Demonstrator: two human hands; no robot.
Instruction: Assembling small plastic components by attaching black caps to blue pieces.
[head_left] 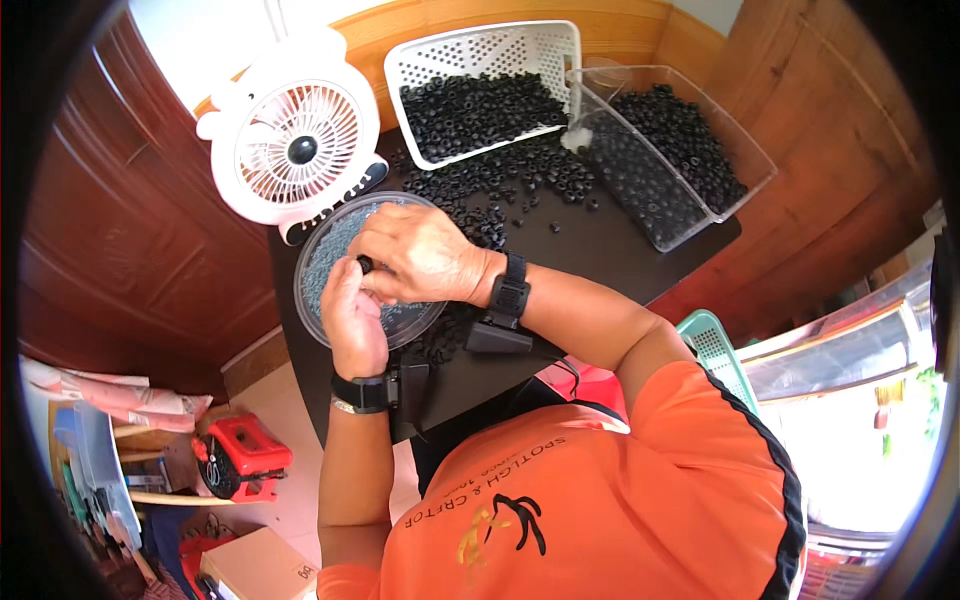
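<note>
Around the round clear plastic tub [408,322] on the dark, smooth surface [590,245] sit several neighbours: a white animal-shaped plastic fan [302,150] close behind it, loose black ring-like pieces [550,170] scattered at its right, a white perforated plastic basket [480,37] at the back, and a clear rectangular plastic bin [685,228] farther right. Both hands cover part of the tub's opening.

A small, dark round piece [365,263] is above the tub, between the hands. The left hand [357,315] closes its fingertips on it; the right hand [415,255] curls over from the other side, and whether it pinches anything I cannot tell. The piece is too covered to tell its direction or long axis. The bin's long axis slants from upper left to lower right.

Fine, grainy blue-grey bits [330,250] fill part of the tub; the loose pieces look short and thick-walled, with open centres.
</note>
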